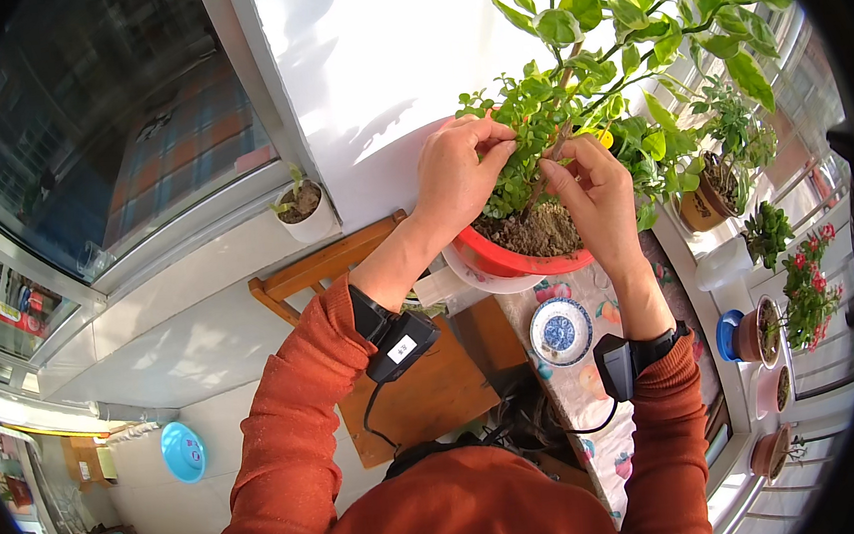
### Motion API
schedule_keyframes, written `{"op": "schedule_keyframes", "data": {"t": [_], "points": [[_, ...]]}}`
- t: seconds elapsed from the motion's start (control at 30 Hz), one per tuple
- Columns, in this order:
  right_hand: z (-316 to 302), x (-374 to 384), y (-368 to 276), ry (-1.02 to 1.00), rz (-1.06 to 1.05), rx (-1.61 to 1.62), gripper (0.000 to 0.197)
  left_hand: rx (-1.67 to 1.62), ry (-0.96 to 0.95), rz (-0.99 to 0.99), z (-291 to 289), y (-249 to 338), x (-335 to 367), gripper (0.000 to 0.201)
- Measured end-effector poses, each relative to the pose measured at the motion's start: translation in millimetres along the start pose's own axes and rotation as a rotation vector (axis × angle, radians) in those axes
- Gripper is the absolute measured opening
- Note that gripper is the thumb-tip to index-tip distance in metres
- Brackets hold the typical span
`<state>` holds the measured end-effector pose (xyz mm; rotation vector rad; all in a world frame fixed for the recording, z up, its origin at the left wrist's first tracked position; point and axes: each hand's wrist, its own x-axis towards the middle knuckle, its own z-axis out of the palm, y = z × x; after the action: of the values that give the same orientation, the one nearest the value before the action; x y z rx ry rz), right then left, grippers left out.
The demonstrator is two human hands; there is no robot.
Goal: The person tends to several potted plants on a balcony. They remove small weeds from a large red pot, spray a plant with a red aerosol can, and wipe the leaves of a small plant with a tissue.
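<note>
A leafy green plant [532, 98] grows from dark soil [535, 230] in a red pot [491, 253]. My left hand [460, 172] reaches in from the pot's left side, thumb and fingers pinched on a small sprig among the low leaves. Close beside it, my right hand [597, 193] is closed in a pinch next to the brown stem [560, 142]; what lies between those fingertips is too small to make out. Taller branches with broad variegated leaves [628, 15] spread above and to the right of both hands.
A blue-and-white dish [561, 332] lies on the patterned tablecloth [602, 298] nearer me. Left of the pot are a wooden chair [428, 407] and a small white-potted plant [304, 212]. More potted plants [756, 333] line the window side. A blue basin [183, 452] sits on the floor.
</note>
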<state>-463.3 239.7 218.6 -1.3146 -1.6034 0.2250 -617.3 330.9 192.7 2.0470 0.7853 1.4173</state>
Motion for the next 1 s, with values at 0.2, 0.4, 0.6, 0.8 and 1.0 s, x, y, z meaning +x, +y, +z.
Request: {"op": "schedule_keyframes", "data": {"t": [0.2,0.4,0.6,0.8,1.0], "points": [[1.9,-4.6,13.0,0.064,-0.073,-0.053,0.011,0.024,0.020,-0.063,1.8,2.5,10.8,0.013],[3.4,-13.3,17.8,0.059,-0.001,0.014,0.012,0.026,-0.023,-0.095,3.5,4.4,13.3,0.014],[0.6,-17.1,10.3,-0.006,0.035,0.145,0.008,0.053,-0.138,0.031,-2.4,-1.1,6.5,0.023],[6.0,-14.1,7.4,-0.053,0.013,0.162,0.009,0.162,-0.057,0.122,-0.2,5.9,-3.8,0.027],[0.4,-12.8,7.9,0.060,0.004,0.100,0.009,0.105,-0.038,0.016,-0.9,1.0,5.6,0.023]]}}
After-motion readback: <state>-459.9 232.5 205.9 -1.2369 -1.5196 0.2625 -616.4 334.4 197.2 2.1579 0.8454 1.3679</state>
